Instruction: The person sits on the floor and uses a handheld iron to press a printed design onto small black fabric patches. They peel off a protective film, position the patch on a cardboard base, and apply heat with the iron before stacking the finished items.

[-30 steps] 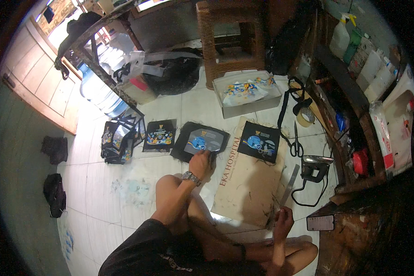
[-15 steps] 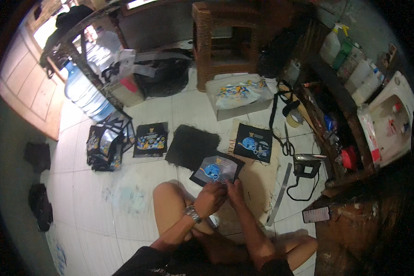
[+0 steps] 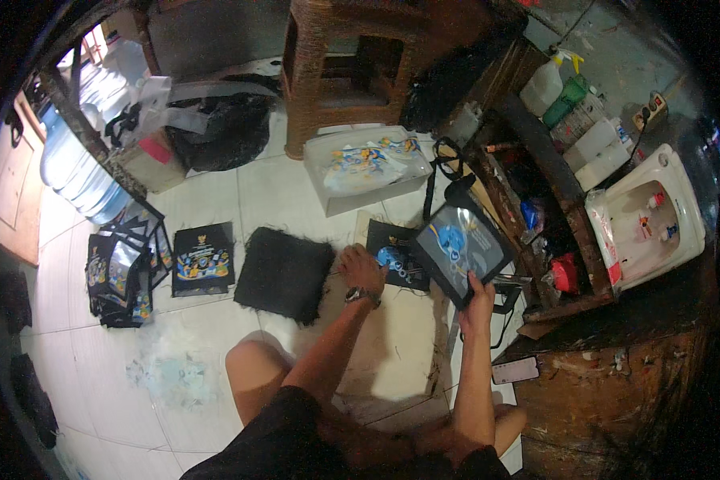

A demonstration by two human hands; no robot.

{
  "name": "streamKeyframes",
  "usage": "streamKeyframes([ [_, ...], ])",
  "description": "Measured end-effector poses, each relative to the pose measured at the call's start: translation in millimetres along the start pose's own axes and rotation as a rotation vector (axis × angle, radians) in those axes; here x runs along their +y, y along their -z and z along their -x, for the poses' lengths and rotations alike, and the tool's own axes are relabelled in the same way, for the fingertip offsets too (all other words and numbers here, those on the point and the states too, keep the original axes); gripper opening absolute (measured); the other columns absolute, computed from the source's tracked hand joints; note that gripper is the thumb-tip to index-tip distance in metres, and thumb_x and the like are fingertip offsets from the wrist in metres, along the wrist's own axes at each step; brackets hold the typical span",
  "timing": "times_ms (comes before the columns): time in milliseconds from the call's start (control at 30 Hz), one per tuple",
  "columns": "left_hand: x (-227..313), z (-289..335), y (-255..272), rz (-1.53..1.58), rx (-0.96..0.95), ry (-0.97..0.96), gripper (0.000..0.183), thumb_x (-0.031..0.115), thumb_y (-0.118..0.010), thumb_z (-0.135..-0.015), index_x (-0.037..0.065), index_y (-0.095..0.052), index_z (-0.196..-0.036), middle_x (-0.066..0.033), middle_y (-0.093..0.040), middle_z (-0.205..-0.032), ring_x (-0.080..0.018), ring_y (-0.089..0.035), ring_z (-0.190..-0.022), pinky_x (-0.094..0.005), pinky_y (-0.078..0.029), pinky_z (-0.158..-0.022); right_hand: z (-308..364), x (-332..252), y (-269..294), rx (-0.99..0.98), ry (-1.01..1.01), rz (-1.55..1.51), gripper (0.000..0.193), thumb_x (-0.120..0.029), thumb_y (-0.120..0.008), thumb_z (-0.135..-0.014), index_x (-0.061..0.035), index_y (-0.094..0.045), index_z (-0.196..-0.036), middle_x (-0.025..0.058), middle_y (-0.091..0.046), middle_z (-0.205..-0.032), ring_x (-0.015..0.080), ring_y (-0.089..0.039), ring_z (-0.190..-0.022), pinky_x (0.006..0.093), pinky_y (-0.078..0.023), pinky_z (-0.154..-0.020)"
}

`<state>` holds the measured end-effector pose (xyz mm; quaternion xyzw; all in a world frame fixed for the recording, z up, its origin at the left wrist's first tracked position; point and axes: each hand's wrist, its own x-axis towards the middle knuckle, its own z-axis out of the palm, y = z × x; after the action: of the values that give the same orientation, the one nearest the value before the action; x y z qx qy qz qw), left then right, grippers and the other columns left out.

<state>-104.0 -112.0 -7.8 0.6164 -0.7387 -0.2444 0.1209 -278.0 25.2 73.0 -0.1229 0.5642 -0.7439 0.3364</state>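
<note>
My right hand (image 3: 478, 306) holds up a black printed fabric panel (image 3: 466, 244) by its lower edge, thumb on the front. A shiny clear sheet seems to cover its blue globe print. My left hand (image 3: 363, 272), with a metal watch at the wrist, reaches down with fingers spread between two things. To its left lies a stack of plain black fabric squares (image 3: 284, 274) with frayed edges. On its right, at the thumb, another printed black panel (image 3: 402, 240) lies on a beige cloth (image 3: 404, 344); the raised panel hides part of it.
A printed panel (image 3: 203, 260) and a pile of black-framed pieces (image 3: 124, 276) lie at left. Behind stand a box of colourful prints (image 3: 360, 188) and a brown stool (image 3: 300, 96). At right are a wooden shelf (image 3: 572, 216), white basin (image 3: 616, 272) and phone (image 3: 516, 370).
The panel that was between both hands has gone up and right in my right hand. My left hand has let go of it and reached forward beside the black stack. The view has shifted right.
</note>
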Motion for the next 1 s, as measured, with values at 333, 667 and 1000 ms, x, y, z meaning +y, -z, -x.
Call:
streamKeyframes([
  [333,16,-27,-65,-0.064,0.075,0.203,0.041,0.022,-0.062,-0.09,0.004,-0.059,-0.127,-0.0201,-0.05,-0.141,-0.0387,-0.042,-0.134,-0.054,-0.036,-0.106,-37,-17,-50,-0.073,-0.08,-0.126,0.035,-0.007,-0.059,-0.096,0.002,-0.053,-0.13,0.0146,-0.065,-0.122,0.0277,-0.065,-0.108,0.0417,-0.055,-0.09],
  [667,-101,21,151,0.979,0.443,0.008,0.009,-0.002,-0.06,-0.093,-0.003,-0.06,-0.102,-0.0141,-0.067,-0.092,-0.0272,-0.068,-0.073,-0.0354,-0.061,-0.066,-106,76,-20,-0.391,-0.031,0.689,0.042,-0.012,-0.069,-0.089,0.0019,-0.057,-0.127,0.015,-0.067,-0.116,0.0275,-0.065,-0.105,0.0383,-0.051,-0.091],
  [1000,-10,12,43,1.391,-0.083,0.083,0.054,-0.003,-0.058,-0.095,-0.002,-0.035,-0.143,-0.0163,-0.054,-0.127,-0.0296,-0.062,-0.107,-0.042,-0.065,-0.073,36,45,44,-0.15,0.251,0.97,0.038,-0.025,-0.061,-0.097,0.0044,-0.057,-0.121,0.0295,-0.066,-0.112,0.0457,-0.064,-0.104,0.0506,-0.05,-0.089],
])
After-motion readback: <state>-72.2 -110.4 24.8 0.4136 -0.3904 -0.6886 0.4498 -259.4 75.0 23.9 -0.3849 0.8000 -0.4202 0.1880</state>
